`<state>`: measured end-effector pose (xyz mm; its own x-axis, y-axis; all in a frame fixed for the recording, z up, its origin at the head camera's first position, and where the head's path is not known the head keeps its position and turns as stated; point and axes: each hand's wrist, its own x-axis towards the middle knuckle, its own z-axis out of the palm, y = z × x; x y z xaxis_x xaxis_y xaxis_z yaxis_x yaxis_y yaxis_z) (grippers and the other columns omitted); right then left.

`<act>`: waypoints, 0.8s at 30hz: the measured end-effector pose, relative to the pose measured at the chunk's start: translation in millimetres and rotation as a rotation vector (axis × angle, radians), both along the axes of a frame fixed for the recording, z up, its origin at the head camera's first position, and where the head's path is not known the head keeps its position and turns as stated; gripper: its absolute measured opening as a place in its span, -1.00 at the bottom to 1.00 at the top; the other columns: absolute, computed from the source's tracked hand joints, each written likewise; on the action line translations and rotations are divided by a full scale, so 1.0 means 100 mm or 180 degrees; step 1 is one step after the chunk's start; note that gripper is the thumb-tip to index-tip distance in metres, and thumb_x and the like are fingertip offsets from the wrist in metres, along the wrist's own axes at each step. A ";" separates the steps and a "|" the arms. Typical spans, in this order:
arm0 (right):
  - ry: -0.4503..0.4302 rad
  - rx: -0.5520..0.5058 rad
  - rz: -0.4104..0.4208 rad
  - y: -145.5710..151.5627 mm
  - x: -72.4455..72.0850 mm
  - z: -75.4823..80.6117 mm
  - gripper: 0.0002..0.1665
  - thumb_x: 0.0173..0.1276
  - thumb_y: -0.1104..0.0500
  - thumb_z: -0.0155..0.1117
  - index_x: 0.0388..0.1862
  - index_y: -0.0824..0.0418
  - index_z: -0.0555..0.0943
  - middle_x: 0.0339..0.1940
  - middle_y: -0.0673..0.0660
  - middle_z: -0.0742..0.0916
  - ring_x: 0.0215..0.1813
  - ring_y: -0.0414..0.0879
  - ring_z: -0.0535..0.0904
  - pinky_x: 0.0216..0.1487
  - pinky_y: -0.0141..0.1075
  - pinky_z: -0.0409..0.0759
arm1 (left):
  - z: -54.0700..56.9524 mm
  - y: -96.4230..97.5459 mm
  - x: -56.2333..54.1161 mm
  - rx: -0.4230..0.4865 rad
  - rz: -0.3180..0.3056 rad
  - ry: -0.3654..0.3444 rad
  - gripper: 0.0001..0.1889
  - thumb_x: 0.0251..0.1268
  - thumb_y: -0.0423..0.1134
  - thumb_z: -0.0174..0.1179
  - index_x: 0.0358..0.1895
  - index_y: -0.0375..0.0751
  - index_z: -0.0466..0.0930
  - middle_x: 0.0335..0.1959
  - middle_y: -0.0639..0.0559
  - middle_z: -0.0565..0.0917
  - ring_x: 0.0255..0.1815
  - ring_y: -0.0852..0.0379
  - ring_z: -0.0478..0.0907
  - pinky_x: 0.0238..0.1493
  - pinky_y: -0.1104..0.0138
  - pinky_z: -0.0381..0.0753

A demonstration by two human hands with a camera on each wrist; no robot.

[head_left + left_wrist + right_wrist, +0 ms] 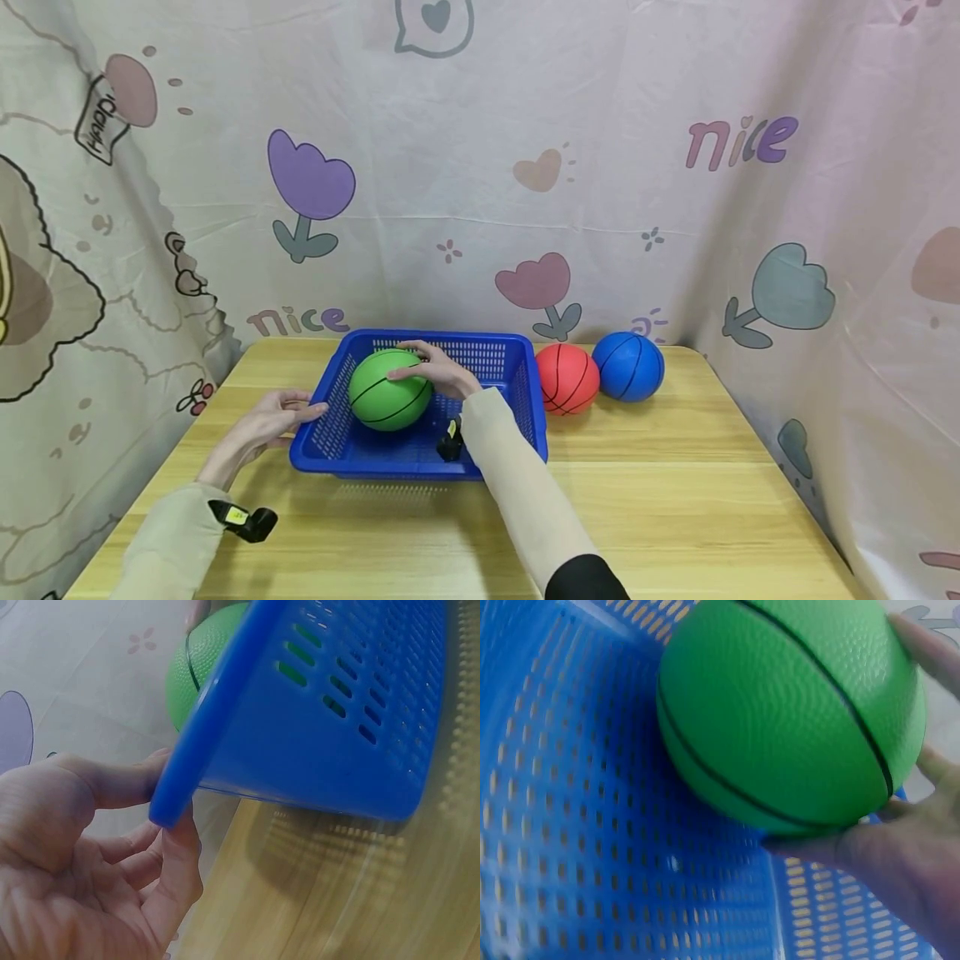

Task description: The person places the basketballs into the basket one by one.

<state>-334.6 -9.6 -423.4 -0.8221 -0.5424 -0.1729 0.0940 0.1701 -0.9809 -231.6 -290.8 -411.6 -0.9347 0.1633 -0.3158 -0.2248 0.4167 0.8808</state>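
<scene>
A blue plastic basket [390, 454] with slotted walls stands on the wooden table, its left end pinched at the rim by my left hand [262, 423]. In the left wrist view, the thumb lies over the basket rim [202, 742] and the fingers are below it. Inside the basket's left part is a green ball [386, 404] with black lines, like a small basketball. My right hand [444, 372] grips this ball from its upper right side. The right wrist view shows the thumb and fingers spread around the green ball [780, 712]; whether it touches the basket floor is hard to tell.
Just right of the basket, a red ball [567, 379] and a blue ball [628, 367] sit side by side at the back of the table [675, 500]. A printed curtain [622, 75] hangs behind the table and along its sides.
</scene>
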 end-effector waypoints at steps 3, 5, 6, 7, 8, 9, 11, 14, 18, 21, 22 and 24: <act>-0.0082 0.0054 0.0096 0.02 -0.01 -0.01 -0.12 0.30 0.14 0.42 0.55 -0.12 0.29 0.64 0.14 0.20 0.57 0.13 0.23 0.49 0.16 0.35 | 0.00 0.00 0.00 -0.0017 -0.0009 -0.0001 -0.18 0.53 -0.08 0.10 0.47 -0.66 -0.08 0.34 -0.58 0.35 -0.13 0.19 0.68 -0.01 0.13 0.77; -0.0105 0.0157 0.0180 0.03 -0.02 0.00 -0.07 0.30 0.13 0.43 0.58 -0.18 0.24 0.65 0.10 0.17 0.60 0.13 0.18 0.51 0.23 0.28 | 0.00 -0.01 -0.01 -0.0002 -0.0033 -0.0001 -0.18 0.53 -0.08 0.09 0.47 -0.67 -0.09 0.35 -0.58 0.34 -0.12 0.19 0.67 -0.02 0.14 0.77; -0.0097 0.0220 0.0226 0.03 -0.02 0.00 -0.04 0.29 0.13 0.43 0.59 -0.21 0.20 0.65 0.09 0.17 0.60 0.14 0.17 0.51 0.27 0.26 | 0.00 -0.01 -0.01 0.0005 -0.0039 -0.0003 -0.19 0.54 -0.08 0.08 0.47 -0.67 -0.09 0.35 -0.58 0.34 -0.12 0.19 0.67 -0.03 0.14 0.77; -0.0088 0.0284 0.0273 0.03 -0.02 0.00 0.00 0.28 0.13 0.45 0.60 -0.23 0.17 0.65 0.08 0.16 0.59 0.15 0.18 0.50 0.29 0.26 | 0.00 -0.01 -0.01 0.0002 -0.0046 -0.0003 -0.19 0.54 -0.09 0.07 0.47 -0.67 -0.10 0.35 -0.59 0.32 -0.12 0.20 0.67 -0.03 0.15 0.77; -0.0086 0.0344 0.0305 0.03 -0.02 0.01 0.04 0.26 0.14 0.46 0.61 -0.25 0.14 0.65 0.07 0.16 0.58 0.16 0.19 0.48 0.31 0.28 | 0.00 -0.01 -0.01 -0.0005 -0.0056 0.0002 -0.19 0.54 -0.09 0.07 0.47 -0.67 -0.10 0.35 -0.59 0.32 -0.11 0.20 0.67 -0.02 0.15 0.77; -0.0083 0.0402 0.0327 0.03 -0.01 0.01 0.07 0.24 0.15 0.48 0.61 -0.27 0.12 0.64 0.08 0.16 0.57 0.17 0.20 0.45 0.33 0.30 | 0.00 -0.02 0.00 -0.0007 -0.0064 0.0003 -0.20 0.55 -0.09 0.06 0.47 -0.68 -0.10 0.35 -0.59 0.32 -0.11 0.20 0.67 -0.02 0.14 0.76; -0.0072 0.0482 0.0342 0.03 -0.01 0.02 0.12 0.22 0.16 0.51 0.61 -0.29 0.10 0.63 0.10 0.16 0.54 0.20 0.24 0.38 0.34 0.39 | 0.00 -0.01 0.00 -0.0036 -0.0051 0.0005 -0.20 0.54 -0.09 0.07 0.47 -0.67 -0.09 0.35 -0.59 0.33 -0.11 0.19 0.66 0.00 0.13 0.76; -0.0090 0.0490 0.0293 0.03 -0.01 0.03 0.11 0.21 0.16 0.52 0.60 -0.33 0.13 0.62 0.11 0.18 0.51 0.21 0.28 0.29 0.34 0.48 | 0.01 0.00 0.01 -0.0081 -0.0007 -0.0007 -0.19 0.53 -0.07 0.09 0.47 -0.66 -0.06 0.37 -0.59 0.32 -0.10 0.18 0.67 0.01 0.12 0.76; -0.0029 0.0387 0.0148 0.02 -0.01 0.03 0.03 0.24 0.12 0.50 0.58 -0.29 0.19 0.60 0.16 0.20 0.53 0.23 0.26 0.28 0.34 0.48 | 0.02 0.02 0.01 -0.0099 0.0041 -0.0026 -0.18 0.51 -0.06 0.11 0.48 -0.63 -0.05 0.39 -0.59 0.30 -0.10 0.17 0.67 0.02 0.11 0.75; 0.0069 0.0346 0.0025 0.02 -0.02 0.03 -0.04 0.28 0.06 0.48 0.57 -0.23 0.22 0.59 0.23 0.20 0.55 0.26 0.22 0.28 0.35 0.48 | 0.03 0.02 0.02 -0.0102 0.0035 -0.0025 -0.18 0.51 -0.06 0.11 0.47 -0.63 -0.05 0.38 -0.58 0.32 -0.11 0.18 0.67 0.02 0.10 0.75; 0.0095 0.0343 -0.0002 0.02 -0.02 0.04 -0.05 0.28 0.05 0.47 0.58 -0.21 0.22 0.58 0.25 0.20 0.55 0.27 0.21 0.28 0.35 0.48 | 0.03 0.02 0.02 -0.0102 0.0040 -0.0025 -0.19 0.51 -0.06 0.12 0.47 -0.63 -0.04 0.38 -0.58 0.33 -0.11 0.18 0.67 0.01 0.11 0.75; 0.0128 0.0350 -0.0035 0.01 -0.02 0.04 -0.06 0.28 0.04 0.47 0.57 -0.19 0.23 0.57 0.27 0.20 0.54 0.27 0.22 0.26 0.34 0.50 | 0.03 0.02 0.02 -0.0113 0.0042 -0.0020 -0.20 0.50 -0.06 0.12 0.46 -0.62 -0.02 0.36 -0.57 0.35 -0.12 0.18 0.67 0.00 0.12 0.76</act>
